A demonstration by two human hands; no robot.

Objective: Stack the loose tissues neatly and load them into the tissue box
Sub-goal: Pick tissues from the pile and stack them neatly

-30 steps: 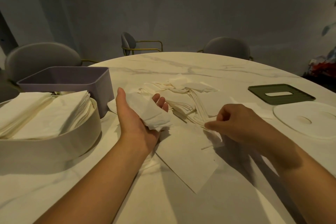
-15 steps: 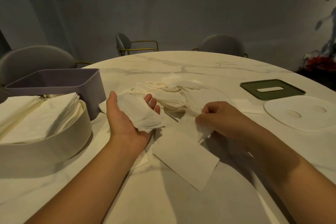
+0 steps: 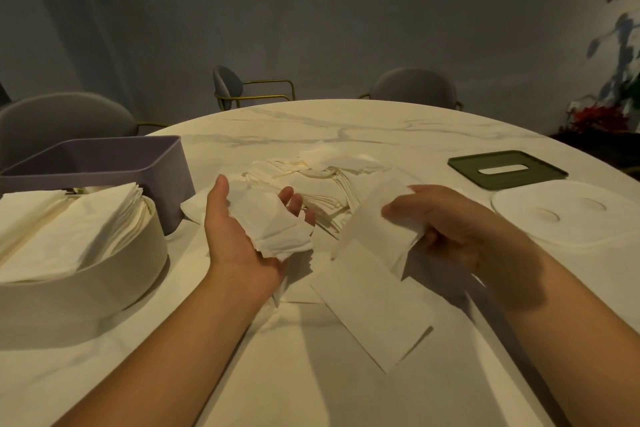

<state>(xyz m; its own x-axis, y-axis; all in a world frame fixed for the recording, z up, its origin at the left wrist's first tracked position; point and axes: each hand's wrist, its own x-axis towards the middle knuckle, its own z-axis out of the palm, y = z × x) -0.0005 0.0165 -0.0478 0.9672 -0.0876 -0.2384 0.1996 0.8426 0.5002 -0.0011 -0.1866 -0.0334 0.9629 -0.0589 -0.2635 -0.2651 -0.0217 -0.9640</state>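
My left hand (image 3: 239, 236) lies palm up over the table, a small stack of folded white tissues (image 3: 273, 225) resting on it with fingers straight. My right hand (image 3: 446, 222) pinches one white tissue (image 3: 377, 229) and holds it lifted just right of the left hand. A pile of loose tissues (image 3: 322, 177) is spread on the marble table behind both hands. More flat tissues (image 3: 374, 308) lie below the hands. At the left, a white oval tissue box (image 3: 86, 284) holds a thick stack of tissues (image 3: 69, 222).
An empty purple rectangular box (image 3: 104, 166) stands behind the white box. A dark green lid with a slot (image 3: 505, 168) and a white oval lid (image 3: 568, 215) lie at the right. Grey chairs (image 3: 412, 87) ring the round table's far edge (image 3: 346, 104).
My right hand has lifted a tissue off the table pile and brought it up toward the left hand. The left hand keeps its stack, palm up.
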